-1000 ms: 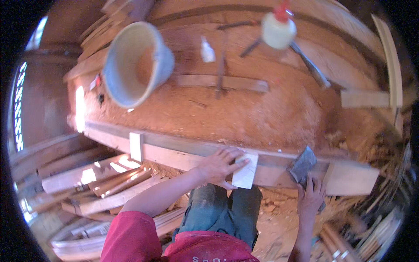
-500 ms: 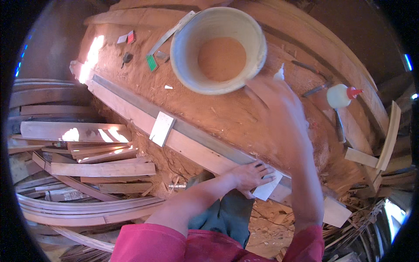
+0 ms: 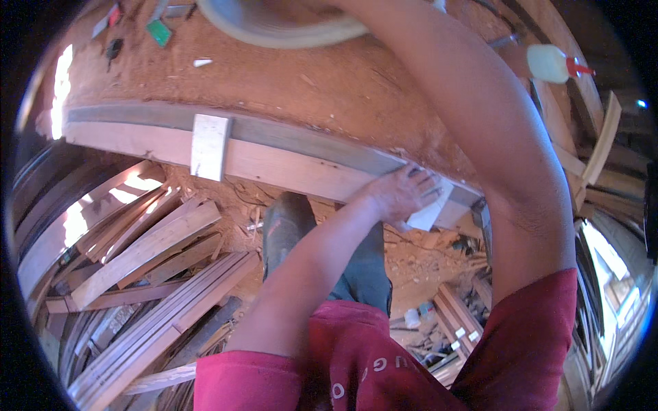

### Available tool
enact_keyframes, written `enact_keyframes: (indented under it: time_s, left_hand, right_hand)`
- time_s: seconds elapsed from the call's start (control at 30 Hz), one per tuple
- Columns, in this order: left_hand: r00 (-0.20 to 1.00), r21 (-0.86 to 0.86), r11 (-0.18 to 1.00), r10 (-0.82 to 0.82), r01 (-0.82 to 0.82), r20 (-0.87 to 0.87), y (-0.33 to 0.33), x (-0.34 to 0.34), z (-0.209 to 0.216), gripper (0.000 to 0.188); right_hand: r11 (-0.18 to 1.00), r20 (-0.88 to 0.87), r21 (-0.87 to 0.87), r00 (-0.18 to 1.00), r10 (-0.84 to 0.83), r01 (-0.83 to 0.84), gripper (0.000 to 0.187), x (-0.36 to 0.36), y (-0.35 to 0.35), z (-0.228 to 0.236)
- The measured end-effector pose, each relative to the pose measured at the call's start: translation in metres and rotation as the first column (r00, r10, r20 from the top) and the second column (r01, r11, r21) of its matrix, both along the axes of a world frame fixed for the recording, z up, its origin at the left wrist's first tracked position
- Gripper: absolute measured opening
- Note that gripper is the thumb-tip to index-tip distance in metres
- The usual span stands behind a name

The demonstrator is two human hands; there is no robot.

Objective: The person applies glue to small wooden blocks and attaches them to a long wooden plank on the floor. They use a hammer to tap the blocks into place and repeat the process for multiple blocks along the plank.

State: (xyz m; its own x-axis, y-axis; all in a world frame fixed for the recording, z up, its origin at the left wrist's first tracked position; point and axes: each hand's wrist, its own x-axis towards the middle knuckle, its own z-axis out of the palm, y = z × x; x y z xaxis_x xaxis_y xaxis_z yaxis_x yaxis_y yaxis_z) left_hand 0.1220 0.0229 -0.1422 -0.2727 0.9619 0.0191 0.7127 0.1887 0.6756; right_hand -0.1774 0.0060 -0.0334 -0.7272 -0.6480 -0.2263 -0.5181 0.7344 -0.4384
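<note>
My left hand (image 3: 404, 197) lies with its fingers spread on a flat, pale rectangular block (image 3: 430, 211), which rests across a long wooden plank (image 3: 288, 169). A second pale block (image 3: 210, 147) lies across the plank farther left. My right arm reaches far forward over the sawdust-covered bench. At the top edge, my right hand (image 3: 307, 9) is partly cut off and blurred, over or inside a large round whitish tub (image 3: 274, 34); its fingers cannot be made out.
A translucent bottle with a red nozzle (image 3: 550, 64) lies at the far right. A green piece (image 3: 159, 32) and a small white bit (image 3: 202, 63) lie at the far left. Stacked wooden strips (image 3: 147, 253) fill the lower left. My legs are below the plank.
My right hand has moved forward and left to the tub. The whole view has shifted, so the tub now sits at the top edge. My left hand stays on the block.
</note>
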Motion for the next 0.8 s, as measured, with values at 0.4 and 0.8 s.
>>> enact_keyframes:
  time_s: [0.4,0.8]
  left_hand:
    - [0.999,-0.154,0.987,-0.031,0.035,0.03,0.006,0.0,0.016,0.109]
    - [0.975,0.004,0.998,0.062,-0.063,-0.212,0.024,0.01,0.013,0.116]
  right_hand:
    - [0.541,-0.003,-0.319,0.57,-0.822,0.779,0.021,0.249,0.207,0.069]
    - [-0.041,0.314,-0.307,0.06,-0.948,0.951,0.022,0.47,0.207,-0.056]
